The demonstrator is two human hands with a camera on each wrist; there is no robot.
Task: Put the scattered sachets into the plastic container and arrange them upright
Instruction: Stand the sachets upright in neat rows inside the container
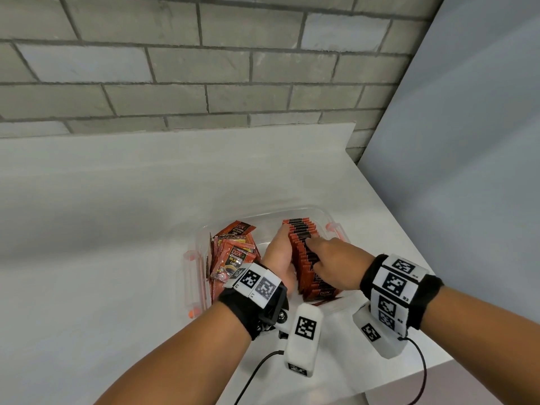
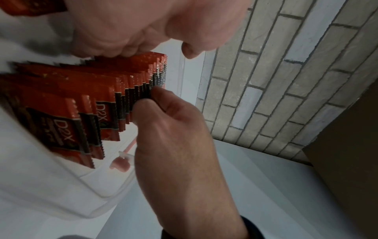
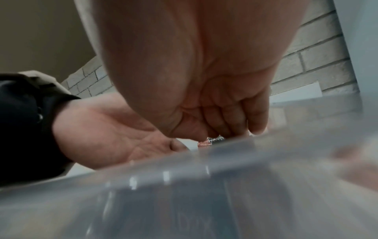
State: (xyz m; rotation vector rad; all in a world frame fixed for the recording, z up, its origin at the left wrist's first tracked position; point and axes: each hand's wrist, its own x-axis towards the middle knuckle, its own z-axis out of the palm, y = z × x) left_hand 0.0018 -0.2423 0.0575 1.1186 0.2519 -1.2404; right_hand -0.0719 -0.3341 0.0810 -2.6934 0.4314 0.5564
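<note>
A clear plastic container (image 1: 193,276) with orange latches sits on the white counter. Along its right side stands a row of red and black sachets (image 1: 301,229), upright and packed. Several loose sachets (image 1: 233,252) lie heaped in its left side. My left hand (image 1: 280,244) lies flat against the row's left face with straight fingers. My right hand (image 1: 314,254) is on top of the row, thumb and forefinger pinching a group of sachet tops. The left wrist view shows the row (image 2: 92,90) and the right hand (image 2: 151,100) gripping the tops. The container wall (image 3: 204,186) blurs the right wrist view.
The counter (image 1: 117,229) runs back to a grey brick wall (image 1: 204,68). Its right edge (image 1: 409,244) drops off close beside the container, next to a pale blue panel (image 1: 467,141). Camera cables (image 1: 420,372) hang near the counter's front edge.
</note>
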